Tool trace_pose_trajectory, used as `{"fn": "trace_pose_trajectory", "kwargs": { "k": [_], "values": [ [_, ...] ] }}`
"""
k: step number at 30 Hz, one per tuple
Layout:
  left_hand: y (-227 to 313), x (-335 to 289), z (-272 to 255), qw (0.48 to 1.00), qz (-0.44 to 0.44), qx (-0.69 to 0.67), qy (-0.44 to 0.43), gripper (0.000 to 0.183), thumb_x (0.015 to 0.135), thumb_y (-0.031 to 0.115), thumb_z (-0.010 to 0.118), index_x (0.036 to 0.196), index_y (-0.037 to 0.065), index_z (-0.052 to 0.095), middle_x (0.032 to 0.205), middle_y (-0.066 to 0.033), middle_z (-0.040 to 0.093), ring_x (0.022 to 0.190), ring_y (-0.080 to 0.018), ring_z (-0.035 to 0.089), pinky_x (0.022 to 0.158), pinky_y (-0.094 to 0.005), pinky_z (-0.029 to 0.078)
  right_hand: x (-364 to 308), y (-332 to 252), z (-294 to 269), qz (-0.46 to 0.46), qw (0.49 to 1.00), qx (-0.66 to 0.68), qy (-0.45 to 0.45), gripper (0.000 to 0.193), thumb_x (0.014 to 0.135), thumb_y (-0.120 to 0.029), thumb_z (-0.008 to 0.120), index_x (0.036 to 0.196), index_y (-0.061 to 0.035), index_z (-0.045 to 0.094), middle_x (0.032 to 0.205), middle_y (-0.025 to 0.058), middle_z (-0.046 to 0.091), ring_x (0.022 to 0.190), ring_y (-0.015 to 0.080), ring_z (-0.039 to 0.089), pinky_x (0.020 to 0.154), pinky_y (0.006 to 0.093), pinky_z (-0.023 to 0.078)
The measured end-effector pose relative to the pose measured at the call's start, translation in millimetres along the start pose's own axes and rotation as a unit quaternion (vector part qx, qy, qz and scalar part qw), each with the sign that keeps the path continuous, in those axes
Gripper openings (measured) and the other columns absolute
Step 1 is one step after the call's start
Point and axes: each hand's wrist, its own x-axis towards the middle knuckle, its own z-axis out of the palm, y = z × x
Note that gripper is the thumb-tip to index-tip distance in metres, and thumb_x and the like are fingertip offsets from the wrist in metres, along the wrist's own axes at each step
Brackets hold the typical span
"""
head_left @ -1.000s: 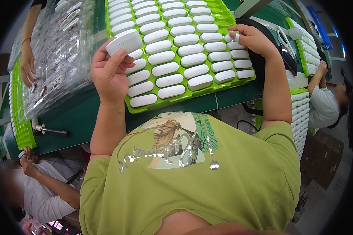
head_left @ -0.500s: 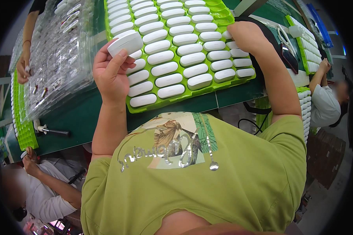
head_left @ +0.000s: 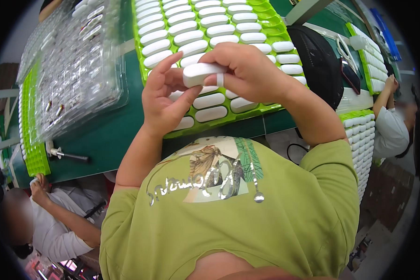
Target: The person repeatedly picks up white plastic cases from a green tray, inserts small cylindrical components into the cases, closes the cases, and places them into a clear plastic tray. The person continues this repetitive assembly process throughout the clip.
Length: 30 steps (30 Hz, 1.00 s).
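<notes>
A glossy white, rounded oblong case (head_left: 202,73) is held between my two hands above the near part of a green tray (head_left: 247,111). My right hand (head_left: 249,72) grips its right end, thumb below and fingers over the top; a white band circles one digit. My left hand (head_left: 165,100) is at the left end, its thumb against the lower edge and the index finger raised. Its other fingers are partly hidden behind the case. Rows of similar white cases (head_left: 211,115) lie in the tray's pockets, several of them covered by my hands.
Stacked clear plastic trays (head_left: 79,88) with small parts stand at the left. A black bag (head_left: 315,65) lies right of the green tray, with a phone (head_left: 351,77) beyond it. A black-handled tool (head_left: 72,156) rests near the table edge. Co-workers sit on both sides.
My right hand has come from the tray's far right side to the middle and now grips the case. My left hand has moved right and lower, and the case has turned level.
</notes>
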Motion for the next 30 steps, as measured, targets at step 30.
{"fn": "trace_pose_trajectory", "kwargs": {
  "k": [30],
  "values": [
    [51, 54, -75, 0.975, -0.005, 0.203, 0.095, 0.018, 0.086, 0.011, 0.072, 0.099, 0.0, 0.068, 0.075, -0.0014, 0.067, 0.065, -0.004, 0.058, 0.059, -0.0208, 0.048, -17, -3, -31, -0.001, 0.987, -0.1, 0.123, 0.018, 0.084, -0.007, 0.068, 0.101, -0.0012, 0.067, 0.093, 0.0155, 0.068, 0.085, 0.0312, 0.065, 0.076, 0.038, 0.05]
  ]
}}
